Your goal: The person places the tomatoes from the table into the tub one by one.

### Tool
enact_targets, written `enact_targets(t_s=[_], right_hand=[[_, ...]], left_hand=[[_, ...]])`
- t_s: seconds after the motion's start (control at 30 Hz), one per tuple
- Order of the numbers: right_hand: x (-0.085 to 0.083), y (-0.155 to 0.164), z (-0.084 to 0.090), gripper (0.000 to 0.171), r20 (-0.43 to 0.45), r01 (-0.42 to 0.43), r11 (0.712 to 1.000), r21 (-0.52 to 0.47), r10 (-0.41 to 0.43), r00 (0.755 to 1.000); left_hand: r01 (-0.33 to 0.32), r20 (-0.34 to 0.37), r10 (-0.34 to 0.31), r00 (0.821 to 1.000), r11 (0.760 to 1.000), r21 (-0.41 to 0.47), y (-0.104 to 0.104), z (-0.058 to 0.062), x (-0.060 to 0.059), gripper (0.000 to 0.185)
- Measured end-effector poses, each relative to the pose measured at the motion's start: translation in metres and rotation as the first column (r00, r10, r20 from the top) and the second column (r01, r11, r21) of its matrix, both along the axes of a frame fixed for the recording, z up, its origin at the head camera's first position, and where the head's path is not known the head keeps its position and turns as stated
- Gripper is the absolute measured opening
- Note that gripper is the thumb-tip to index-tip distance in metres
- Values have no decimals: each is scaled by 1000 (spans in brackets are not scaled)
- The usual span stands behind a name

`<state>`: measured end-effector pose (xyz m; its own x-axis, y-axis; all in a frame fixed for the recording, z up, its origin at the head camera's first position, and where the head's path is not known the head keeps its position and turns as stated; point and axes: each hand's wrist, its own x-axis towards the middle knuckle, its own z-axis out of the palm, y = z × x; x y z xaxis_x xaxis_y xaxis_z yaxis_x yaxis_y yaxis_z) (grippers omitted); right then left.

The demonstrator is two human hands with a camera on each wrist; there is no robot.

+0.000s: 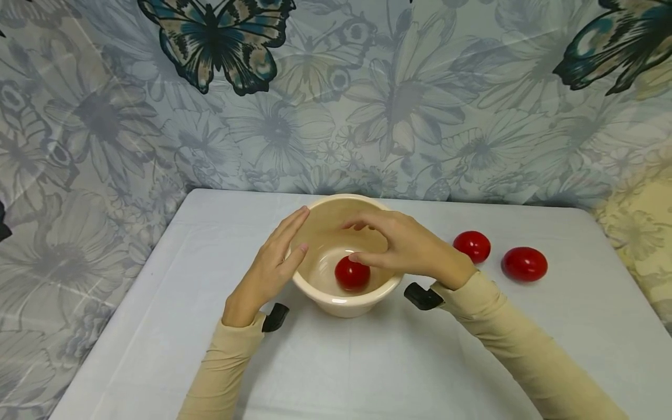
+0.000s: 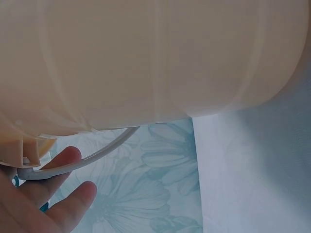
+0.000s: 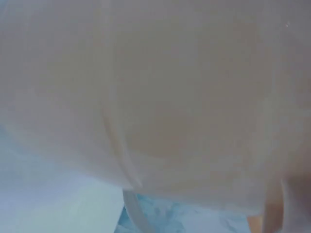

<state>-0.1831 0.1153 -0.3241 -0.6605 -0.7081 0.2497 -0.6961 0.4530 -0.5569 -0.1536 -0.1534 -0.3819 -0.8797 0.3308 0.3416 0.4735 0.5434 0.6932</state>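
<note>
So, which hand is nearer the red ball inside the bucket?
Right: the right hand reaches over the bucket, its thumb overlapping the red ball in the head view; the left hand is farther, at the bucket's left side.

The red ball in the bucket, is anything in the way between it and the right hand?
Nothing visible blocks it: the right hand is over the open bucket. In the head view that hand slightly overlaps the red ball; I can't tell whether they touch.
</note>
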Motion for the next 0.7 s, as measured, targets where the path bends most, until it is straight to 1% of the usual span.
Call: enact_targets(t_s=[0.27, 0.33, 0.57, 0.7], right_hand=[[0, 13, 1, 50, -33, -12, 1000, -24, 11, 999], [0, 16, 1, 51, -35, -8, 999, -33, 7, 999], [0, 20, 2, 49, -88, 1, 999, -47, -5, 996], [2, 23, 3, 51, -87, 15, 999, -52, -19, 996]], left_hand=[[0, 5, 0, 1000, 1000, 4, 0, -2, -1, 56], [2, 4, -2, 1000, 1000, 5, 0, -2, -1, 56], [4, 0, -4, 1000, 1000, 4, 0, -1, -1, 56], [9, -10, -9, 1000, 1000, 0, -1, -1, -2, 56]])
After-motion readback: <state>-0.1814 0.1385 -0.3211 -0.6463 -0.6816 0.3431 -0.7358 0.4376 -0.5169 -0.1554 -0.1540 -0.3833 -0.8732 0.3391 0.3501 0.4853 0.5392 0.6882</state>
